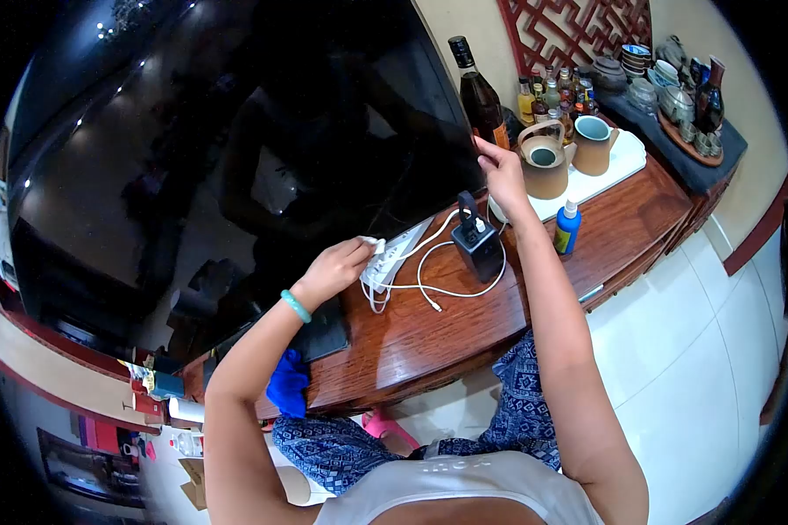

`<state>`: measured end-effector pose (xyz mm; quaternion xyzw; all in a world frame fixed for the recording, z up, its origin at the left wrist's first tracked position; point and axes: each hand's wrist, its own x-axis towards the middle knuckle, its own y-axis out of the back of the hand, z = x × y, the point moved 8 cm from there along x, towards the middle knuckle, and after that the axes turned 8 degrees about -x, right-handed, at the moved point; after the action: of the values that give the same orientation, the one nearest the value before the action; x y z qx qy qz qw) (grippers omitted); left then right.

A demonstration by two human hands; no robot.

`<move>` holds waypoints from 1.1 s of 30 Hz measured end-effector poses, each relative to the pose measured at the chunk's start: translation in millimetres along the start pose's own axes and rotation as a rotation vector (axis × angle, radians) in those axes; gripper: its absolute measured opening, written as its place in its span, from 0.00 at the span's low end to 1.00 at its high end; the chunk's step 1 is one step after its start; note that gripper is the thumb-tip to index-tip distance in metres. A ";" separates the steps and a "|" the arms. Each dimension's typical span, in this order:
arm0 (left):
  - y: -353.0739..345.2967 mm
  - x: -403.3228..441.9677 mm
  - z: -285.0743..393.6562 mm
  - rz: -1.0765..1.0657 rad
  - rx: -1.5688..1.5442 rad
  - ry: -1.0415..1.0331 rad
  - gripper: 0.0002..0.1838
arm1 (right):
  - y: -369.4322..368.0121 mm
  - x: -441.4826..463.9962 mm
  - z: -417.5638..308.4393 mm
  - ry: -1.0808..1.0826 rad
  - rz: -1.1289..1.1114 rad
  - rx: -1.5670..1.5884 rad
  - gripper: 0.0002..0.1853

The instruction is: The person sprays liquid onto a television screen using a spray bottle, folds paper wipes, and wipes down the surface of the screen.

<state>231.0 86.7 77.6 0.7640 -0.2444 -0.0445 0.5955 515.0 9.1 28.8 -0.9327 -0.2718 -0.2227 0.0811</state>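
My left hand (337, 269), a green bangle on its wrist, is closed around a small white thing (376, 246), perhaps a plug or a cloth; the fingers partly hide it. It is right beside the white power strip (398, 251), in front of a large black television (263, 166). My right hand (503, 178) reaches up to the television's lower right edge, its thumb and fingers closed at that edge. Below it stands a black charger block (478, 249) with a plug in its top. A white cable (473, 294) loops over the wooden cabinet top (420, 337).
A dark liquor bottle (481, 101), several small bottles, a brown teapot (545, 171) and a brown pitcher (592, 149) on a white tray (626, 160) stand to the right. A blue spray bottle (567, 230) is near the front edge. Blue cloth (289, 383) hangs at left.
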 end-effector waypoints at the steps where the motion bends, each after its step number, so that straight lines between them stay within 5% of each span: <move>1: 3.6 -8.1 1.5 -0.045 0.000 -0.007 0.10 | -0.1 -0.2 -2.0 0.004 -0.005 -0.002 0.20; 13: 9.6 -34.5 4.6 -0.107 0.141 -0.053 0.13 | -0.3 -1.1 -1.4 -0.027 0.024 -0.015 0.22; 25: -2.9 113.0 -9.7 0.280 0.164 -0.041 0.11 | 3.1 3.9 12.9 -0.072 0.043 -0.019 0.21; 33: 10.0 21.4 -13.1 0.200 0.075 0.098 0.14 | 1.5 -1.3 -2.3 -0.102 -0.020 -0.025 0.23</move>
<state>251.2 87.4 95.4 0.7586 -0.2916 0.0618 0.5793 514.0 6.6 30.1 -0.9410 -0.2821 -0.1791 0.0532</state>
